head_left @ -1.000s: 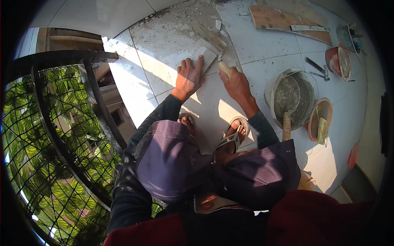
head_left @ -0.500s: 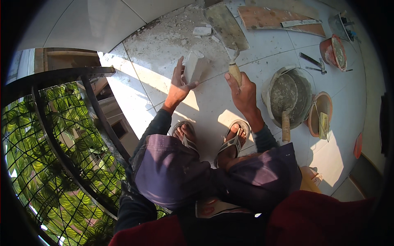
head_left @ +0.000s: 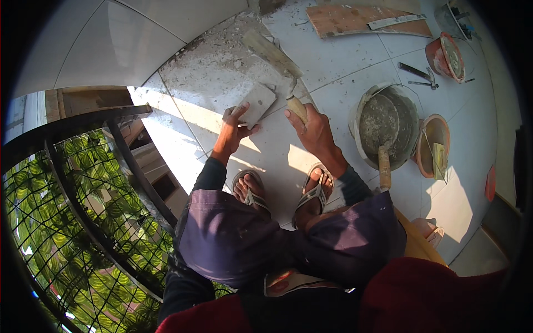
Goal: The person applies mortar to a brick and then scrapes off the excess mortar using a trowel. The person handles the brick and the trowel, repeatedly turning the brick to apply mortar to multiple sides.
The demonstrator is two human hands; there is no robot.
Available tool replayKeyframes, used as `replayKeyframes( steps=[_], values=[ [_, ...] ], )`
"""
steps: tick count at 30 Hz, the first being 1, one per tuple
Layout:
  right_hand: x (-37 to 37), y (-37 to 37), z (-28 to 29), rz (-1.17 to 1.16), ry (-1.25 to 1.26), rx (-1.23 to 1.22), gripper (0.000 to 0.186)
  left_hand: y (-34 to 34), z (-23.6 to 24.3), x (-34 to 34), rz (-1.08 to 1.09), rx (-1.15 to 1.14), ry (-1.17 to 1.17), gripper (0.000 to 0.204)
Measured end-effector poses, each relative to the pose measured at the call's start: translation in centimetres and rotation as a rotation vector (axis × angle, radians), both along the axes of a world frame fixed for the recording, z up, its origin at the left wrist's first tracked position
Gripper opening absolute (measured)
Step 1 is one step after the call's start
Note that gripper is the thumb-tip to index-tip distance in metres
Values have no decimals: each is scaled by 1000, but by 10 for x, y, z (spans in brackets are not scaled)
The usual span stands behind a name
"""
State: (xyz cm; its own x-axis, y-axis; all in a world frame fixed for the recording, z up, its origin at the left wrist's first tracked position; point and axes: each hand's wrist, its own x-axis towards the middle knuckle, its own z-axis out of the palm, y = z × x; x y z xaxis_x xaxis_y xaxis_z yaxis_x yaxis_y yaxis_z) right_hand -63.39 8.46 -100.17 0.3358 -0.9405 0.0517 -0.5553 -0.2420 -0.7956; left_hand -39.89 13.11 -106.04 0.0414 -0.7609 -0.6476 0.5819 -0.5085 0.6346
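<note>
My left hand (head_left: 233, 130) grips the near end of a pale grey block or tile piece (head_left: 259, 102), one finger over its face and the thumb by its lower edge. The far end of the piece tilts over the dusty floor. In my right hand (head_left: 321, 130) is a trowel (head_left: 297, 107), held by its wooden handle. Its long flat blade (head_left: 272, 53) points away to the upper left, beyond the piece. To the right stands a bucket (head_left: 358, 130) of grey mortar, with a wooden-handled tool (head_left: 384, 166) resting in it.
A smaller bucket (head_left: 444, 133) with a yellowish object stands beside the mortar bucket. Beyond are a red tub (head_left: 436, 58), a dark-handled metal tool (head_left: 419, 75) and a brown board (head_left: 344, 21). Rubble lies by the wall at the far left. A black railing (head_left: 72, 183) runs along my left.
The pale piece has tipped over and lies flatter, and my left fingers, spread beside it before, now hold it. The trowel has swung left, its blade nearer the piece.
</note>
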Motion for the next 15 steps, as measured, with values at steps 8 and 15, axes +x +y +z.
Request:
replayKeyframes(
  steps=[8,15],
  values=[
    [13,4,-2,7,11,150,50,12,-24,-4,74,51,-142,59],
    [5,-2,-43,120,194,216,51,5,-20,-8,29,101,-196,56]
  ],
)
